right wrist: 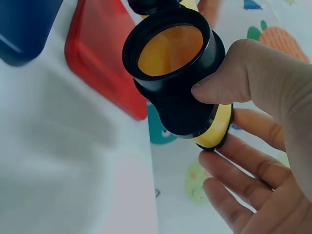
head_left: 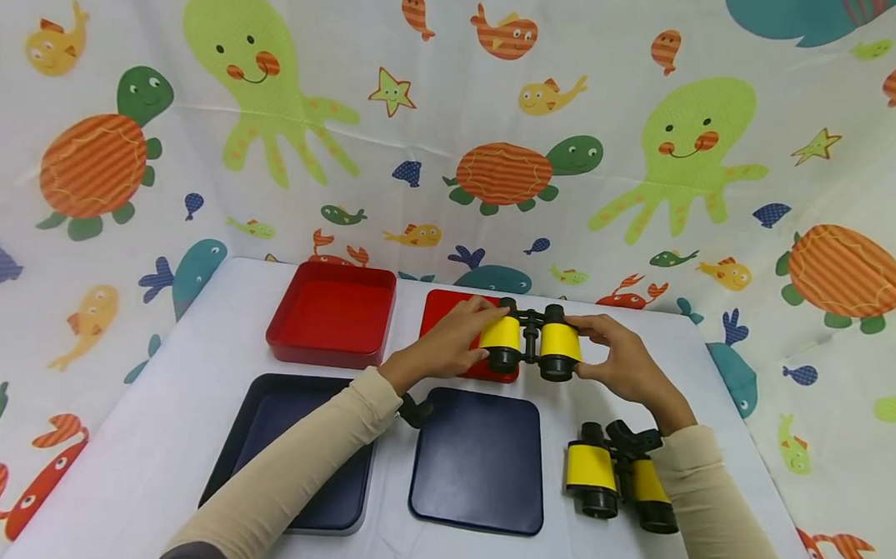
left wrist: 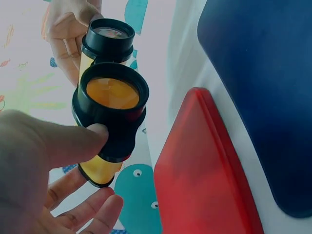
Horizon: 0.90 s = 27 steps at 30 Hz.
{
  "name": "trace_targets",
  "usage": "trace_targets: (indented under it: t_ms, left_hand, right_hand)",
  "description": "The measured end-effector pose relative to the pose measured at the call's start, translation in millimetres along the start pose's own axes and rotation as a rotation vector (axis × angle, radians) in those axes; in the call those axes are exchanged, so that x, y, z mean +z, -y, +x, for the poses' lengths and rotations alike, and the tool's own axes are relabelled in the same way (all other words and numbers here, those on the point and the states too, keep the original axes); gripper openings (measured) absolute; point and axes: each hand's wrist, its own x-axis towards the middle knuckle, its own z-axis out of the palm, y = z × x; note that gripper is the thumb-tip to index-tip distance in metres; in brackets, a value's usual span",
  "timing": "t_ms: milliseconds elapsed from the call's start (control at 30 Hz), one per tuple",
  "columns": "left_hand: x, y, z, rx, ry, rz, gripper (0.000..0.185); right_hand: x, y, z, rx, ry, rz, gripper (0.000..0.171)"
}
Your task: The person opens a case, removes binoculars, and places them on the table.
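A pair of yellow-and-black binoculars [head_left: 530, 341] is held between both hands over the red lid at the back of the table. My left hand [head_left: 456, 334] grips the left barrel, its thumb [left wrist: 92, 139] on the black housing and its fingers on the far side. On the other barrel, my right hand [head_left: 620, 362] holds on the same way, thumb [right wrist: 219, 87] against the black part in the right wrist view. Amber lenses [right wrist: 170, 51] face the wrist cameras. A second pair of yellow-and-black binoculars [head_left: 591, 469] lies at the front right, partly behind my right sleeve.
Back left stands an open red box [head_left: 331, 312]; the red flat lid [head_left: 447, 309] lies beside it, under the held binoculars. A dark blue open box [head_left: 334, 491] sits at front left, partly covered by my left sleeve. The dark blue lid [head_left: 479, 460] lies front centre. A printed curtain [head_left: 456, 96] hangs behind.
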Motion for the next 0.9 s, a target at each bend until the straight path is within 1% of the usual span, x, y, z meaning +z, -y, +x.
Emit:
trace_targets:
  t_ms: [467,800,900]
  left_hand:
    - [26.7,-14.3,26.5,-0.015,0.023,0.039,0.076]
    - [42.6,-26.4,37.0,-0.026,0.012,0.044,0.074]
    - [50.0,-28.0,41.8,-0.027,0.010,0.055,0.074]
  right_hand:
    - [-10,-30,-6,0.067,0.023,-0.025,0.074]
    - [-17,-48,-11,0.091,0.039,-0.019,0.076]
    - [-20,-53,-14,0.099,0.049,-0.009,0.076]
